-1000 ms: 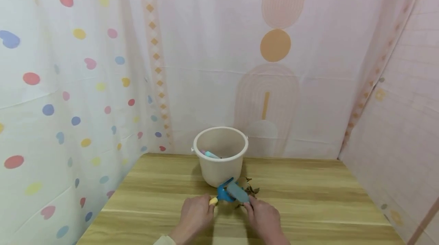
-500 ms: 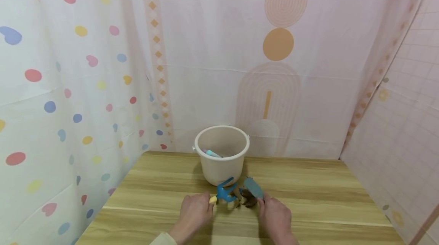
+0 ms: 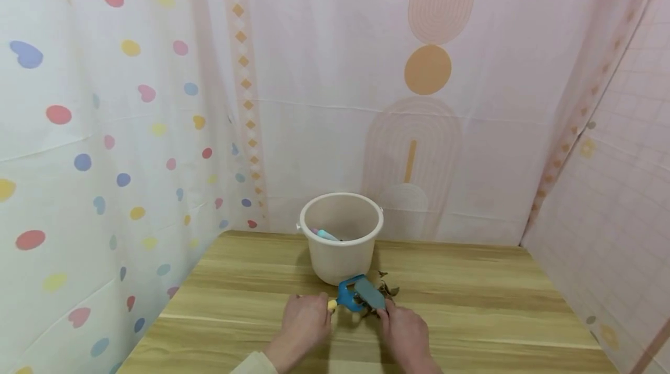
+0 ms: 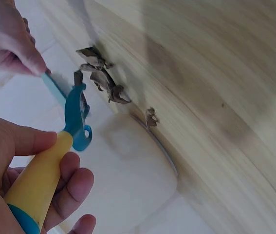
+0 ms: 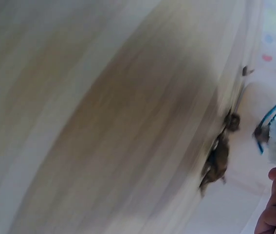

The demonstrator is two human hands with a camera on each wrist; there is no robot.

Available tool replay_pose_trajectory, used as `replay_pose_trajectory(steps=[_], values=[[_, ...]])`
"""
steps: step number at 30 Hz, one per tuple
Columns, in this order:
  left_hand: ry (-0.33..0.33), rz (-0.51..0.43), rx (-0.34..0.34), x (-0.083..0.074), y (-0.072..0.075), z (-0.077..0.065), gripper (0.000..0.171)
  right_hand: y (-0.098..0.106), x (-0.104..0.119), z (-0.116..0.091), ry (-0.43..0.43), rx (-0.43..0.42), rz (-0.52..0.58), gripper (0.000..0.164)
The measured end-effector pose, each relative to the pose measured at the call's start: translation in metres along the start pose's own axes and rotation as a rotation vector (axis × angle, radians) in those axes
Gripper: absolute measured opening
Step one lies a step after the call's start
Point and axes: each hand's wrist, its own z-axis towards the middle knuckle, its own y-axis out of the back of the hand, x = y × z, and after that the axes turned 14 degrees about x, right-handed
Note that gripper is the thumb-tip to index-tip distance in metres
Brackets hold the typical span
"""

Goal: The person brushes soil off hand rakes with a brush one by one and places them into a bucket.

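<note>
My left hand (image 3: 306,321) grips the yellow handle of a small blue hand rake (image 3: 346,297), its thumb along the handle in the left wrist view. My right hand (image 3: 405,330) holds a grey-blue brush (image 3: 369,292) by its end; white bristles (image 5: 275,146) show in the right wrist view. The brush lies over the rake's prongs, with a piece of dry leaf caught between them. Several dry brown leaves (image 4: 103,80) lie on the table just beyond the brush, beside the bucket.
A beige bucket (image 3: 342,260) stands upright on the wooden table (image 3: 460,292), right behind the tools. Inside it lies a turquoise and purple item (image 3: 325,235), partly hidden. Patterned curtains (image 3: 314,100) close off the back and both sides.
The brush swung right over the leaves half a second ago, then came back left over the rake. The left hand and rake have barely moved.
</note>
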Motion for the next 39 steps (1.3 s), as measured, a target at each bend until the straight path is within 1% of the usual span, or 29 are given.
replay_pose_trajectory(steps=[5, 8, 11, 15, 19, 24, 29, 33, 35, 39], values=[[0.001, 0.031, -0.009, 0.003, -0.001, 0.001, 0.020, 0.006, -0.006, 0.000, -0.039, 0.026, -0.030, 0.022], [0.004, 0.058, -0.034, 0.006, -0.001, 0.001, 0.023, 0.010, -0.010, 0.002, -0.079, 0.013, -0.049, 0.022], [0.012, 0.075, -0.066, 0.010, 0.000, 0.001, 0.026, 0.014, -0.016, 0.003, -0.121, -0.018, -0.054, 0.020], [0.010, 0.063, -0.072, 0.013, 0.002, 0.002, 0.026, 0.018, -0.021, 0.003, -0.151, -0.039, -0.014, 0.022], [0.010, 0.047, -0.046, 0.014, 0.006, 0.002, 0.025, 0.022, -0.025, 0.002, -0.184, -0.049, 0.029, 0.023], [0.009, 0.011, -0.021, 0.014, 0.016, 0.001, 0.022, 0.028, -0.033, 0.002, -0.218, -0.076, 0.096, 0.021], [-0.007, -0.038, -0.017, 0.015, 0.026, 0.001, 0.023, 0.036, -0.039, 0.001, -0.239, -0.049, 0.149, 0.021], [-0.019, -0.036, -0.049, 0.014, 0.034, 0.002, 0.022, 0.037, -0.044, 0.001, -0.276, -0.029, 0.177, 0.021], [-0.030, -0.039, -0.080, 0.014, 0.039, 0.003, 0.018, 0.037, -0.046, 0.001, -0.288, -0.029, 0.177, 0.021], [-0.055, -0.086, -0.128, 0.013, 0.057, 0.004, 0.014, 0.036, -0.049, -0.002, -0.301, -0.021, 0.191, 0.021]])
